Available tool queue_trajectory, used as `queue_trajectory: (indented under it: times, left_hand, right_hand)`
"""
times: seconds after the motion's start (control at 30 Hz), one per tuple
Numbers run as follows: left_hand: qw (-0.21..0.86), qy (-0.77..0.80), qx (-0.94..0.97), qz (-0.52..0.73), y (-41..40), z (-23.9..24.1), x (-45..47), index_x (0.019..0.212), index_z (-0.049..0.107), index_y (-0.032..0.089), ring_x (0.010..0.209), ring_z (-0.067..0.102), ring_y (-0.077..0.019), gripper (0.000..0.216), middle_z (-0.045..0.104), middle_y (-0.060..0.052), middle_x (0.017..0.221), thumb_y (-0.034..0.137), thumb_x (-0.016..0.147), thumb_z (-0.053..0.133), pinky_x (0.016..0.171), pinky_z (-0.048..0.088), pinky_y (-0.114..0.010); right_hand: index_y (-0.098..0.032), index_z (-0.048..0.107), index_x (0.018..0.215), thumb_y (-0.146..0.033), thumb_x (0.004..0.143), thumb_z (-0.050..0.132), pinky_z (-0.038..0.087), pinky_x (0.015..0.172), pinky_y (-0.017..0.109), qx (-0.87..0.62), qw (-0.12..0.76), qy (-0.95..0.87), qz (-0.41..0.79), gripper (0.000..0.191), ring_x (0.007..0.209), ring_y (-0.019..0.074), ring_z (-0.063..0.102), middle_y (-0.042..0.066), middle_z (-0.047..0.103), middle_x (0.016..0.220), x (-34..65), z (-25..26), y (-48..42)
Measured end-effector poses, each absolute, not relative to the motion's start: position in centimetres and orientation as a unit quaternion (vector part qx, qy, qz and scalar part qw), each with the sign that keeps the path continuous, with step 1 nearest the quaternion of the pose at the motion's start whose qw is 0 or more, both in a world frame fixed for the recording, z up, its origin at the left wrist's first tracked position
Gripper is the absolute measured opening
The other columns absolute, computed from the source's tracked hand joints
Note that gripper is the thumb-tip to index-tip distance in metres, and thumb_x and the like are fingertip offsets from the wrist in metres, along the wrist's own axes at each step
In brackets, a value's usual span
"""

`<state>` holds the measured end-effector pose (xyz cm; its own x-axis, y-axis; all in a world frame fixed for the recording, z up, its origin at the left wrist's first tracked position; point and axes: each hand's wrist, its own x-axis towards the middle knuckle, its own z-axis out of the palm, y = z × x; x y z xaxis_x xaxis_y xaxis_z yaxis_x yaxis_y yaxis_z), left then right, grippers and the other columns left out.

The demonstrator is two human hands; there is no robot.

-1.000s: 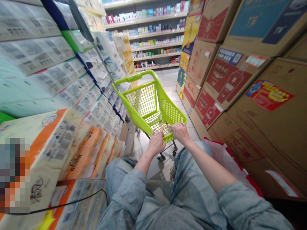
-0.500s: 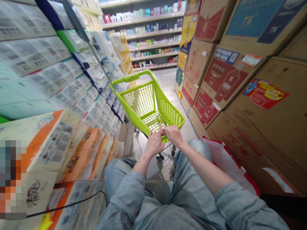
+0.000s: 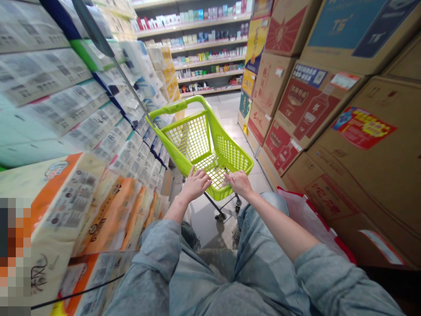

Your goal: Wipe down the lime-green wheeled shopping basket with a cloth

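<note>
A lime-green plastic shopping cart (image 3: 232, 147) stands in front of my knees, its lattice basket facing me and its handle at the far side. My left hand (image 3: 196, 182) is over the basket's near left corner, palm down with the fingers stretched out and apart. Whether it touches the rim I cannot tell. My right hand (image 3: 239, 182) is at the near right side of the basket, fingers curled and thumb and fingertips pressed together. What sits in that pinch, if anything, is too small to make out. The basket shows only its mesh floor.
Packs of tissue paper (image 3: 108, 219) are stacked along my left. Tall cardboard cartons (image 3: 355, 166) line the right, with a red-edged white bag (image 3: 304, 215) at their foot. A grey pole (image 3: 126, 79) rises by the cart handle. Shelves of small boxes (image 3: 204, 39) close the far end.
My left hand has moved left, away from my right hand, and its fingers have spread. The right hand has stayed nearly in place, still curled. The view has shifted slightly.
</note>
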<state>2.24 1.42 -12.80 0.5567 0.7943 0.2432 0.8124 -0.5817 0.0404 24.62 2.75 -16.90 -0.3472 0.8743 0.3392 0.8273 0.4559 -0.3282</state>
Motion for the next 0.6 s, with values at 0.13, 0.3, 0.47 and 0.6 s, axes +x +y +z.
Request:
queue_trajectory:
  times: [0.13, 0.3, 0.47, 0.6]
  left_hand:
    - [0.028, -0.426, -0.899, -0.099, 1.9, -12.5, 2.0, 0.095, 0.063, 0.024, 0.106, 0.050, -0.0212, 0.036, 0.061, -0.004, 0.095, 0.053, 0.090, 0.042, 0.115, 0.012, -0.054]
    - [0.026, -0.427, -0.898, -0.101, 2.1, -12.6, 2.5, 0.092, 0.063, 0.023, 0.103, 0.050, -0.0218, 0.038, 0.060, -0.004, 0.094, 0.055, 0.089, 0.042, 0.114, 0.014, -0.055]
    - [0.061, -0.441, -0.891, -0.086, 2.5, -13.0, 3.5, 0.093, 0.061, 0.022, 0.104, 0.050, -0.0236, 0.040, 0.060, -0.006, 0.095, 0.056, 0.089, 0.041, 0.113, 0.015, -0.056]
    - [0.074, -0.447, -0.887, -0.086, 2.8, -13.2, 4.1, 0.092, 0.061, 0.021, 0.104, 0.050, -0.0244, 0.039, 0.060, -0.007, 0.095, 0.056, 0.088, 0.042, 0.112, 0.015, -0.057]
  right_hand:
    - [-0.021, 0.070, 0.072, -0.037, 0.100, 0.028, 0.028, 0.076, 0.026, -0.522, 0.239, -0.816, 0.066, 0.054, 0.073, 0.0114, 0.061, 0.001, 0.072, 0.075, 24.9, -16.7, 3.0]
    - [-0.022, 0.070, 0.072, -0.037, 0.100, 0.030, 0.029, 0.074, 0.026, -0.537, 0.226, -0.810, 0.068, 0.051, 0.073, 0.0119, 0.062, 0.000, 0.073, 0.074, 25.2, -16.5, 3.7]
    - [-0.022, 0.071, 0.073, -0.037, 0.099, 0.030, 0.030, 0.074, 0.027, -0.581, 0.201, -0.786, 0.063, 0.051, 0.073, 0.0142, 0.064, 0.002, 0.074, 0.075, 25.3, -16.0, 4.5]
    - [-0.020, 0.072, 0.073, -0.036, 0.099, 0.032, 0.031, 0.076, 0.029, -0.615, 0.204, -0.760, 0.055, 0.050, 0.073, 0.0160, 0.064, 0.004, 0.074, 0.075, 24.9, -16.0, 4.8]
